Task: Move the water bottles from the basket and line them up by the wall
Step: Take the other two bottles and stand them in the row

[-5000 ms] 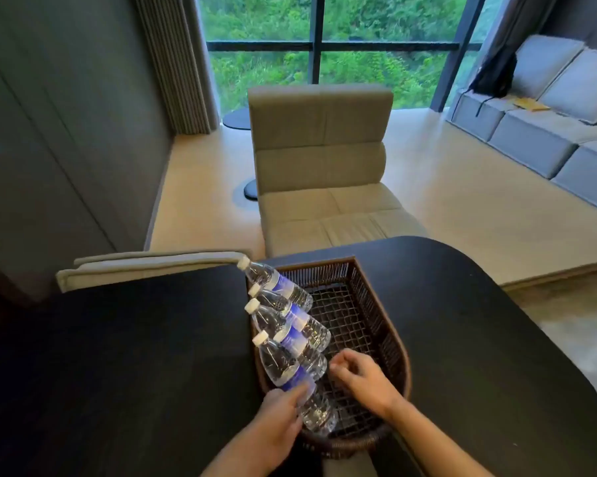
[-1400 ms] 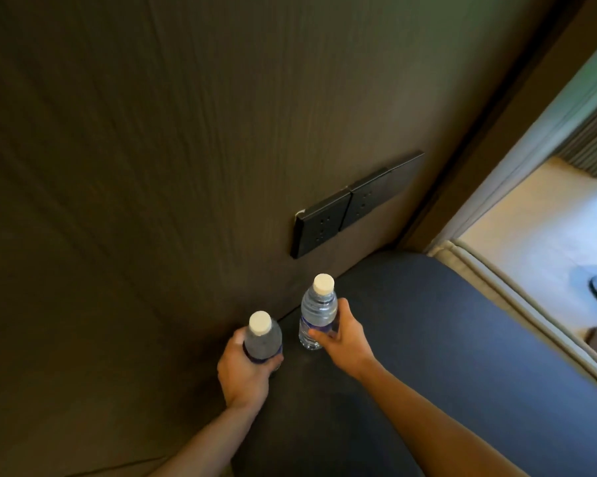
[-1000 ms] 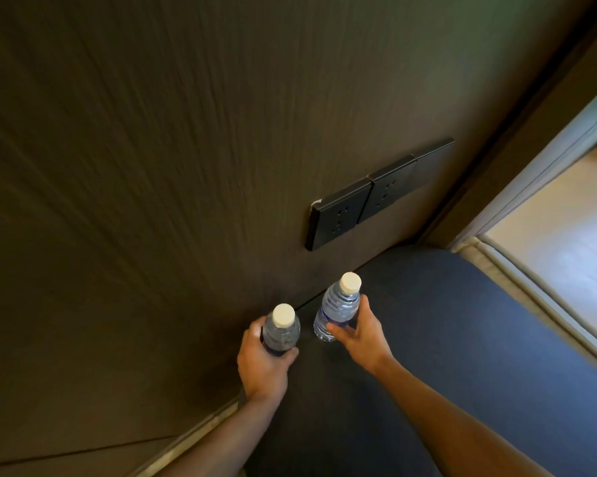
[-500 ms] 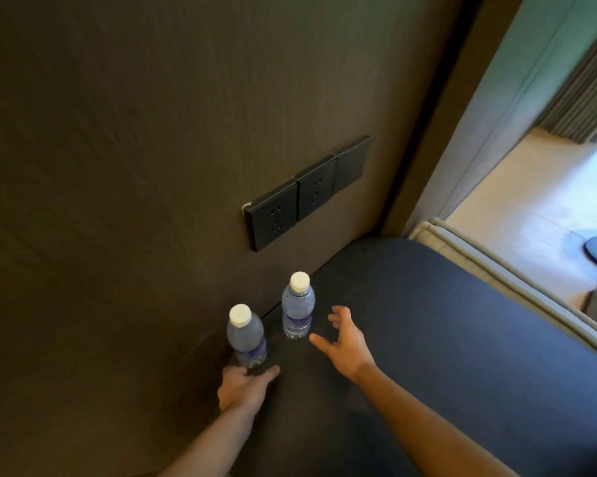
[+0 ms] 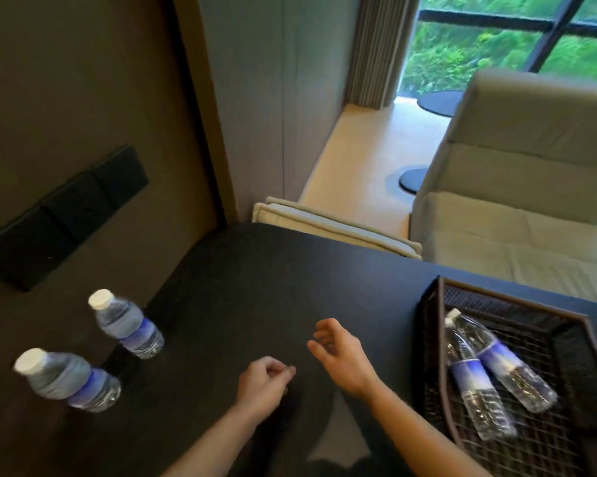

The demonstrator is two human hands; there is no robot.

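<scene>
Two clear water bottles with white caps and blue labels stand upright on the black table by the dark wall: a far bottle [image 5: 126, 325] and a near bottle [image 5: 68, 380]. Two more bottles, one [image 5: 476, 383] beside the other [image 5: 506, 366], lie side by side in the dark woven basket [image 5: 427, 339] at the right. My left hand [image 5: 262, 383] hovers over the table's middle, fingers loosely curled, holding nothing. My right hand [image 5: 341, 352] is beside it, fingers apart and empty, between the standing bottles and the basket.
A black socket panel [image 5: 66, 215] sits on the wall above the standing bottles. Beyond the black table [image 5: 255, 280] are a beige chair back [image 5: 331, 228], a beige recliner [image 5: 517, 187], a light floor and a large window.
Both hands have let go of the two bottles, which now stand by the wall. The hands have drawn back toward the table's middle, and my view has swung right so the basket shows.
</scene>
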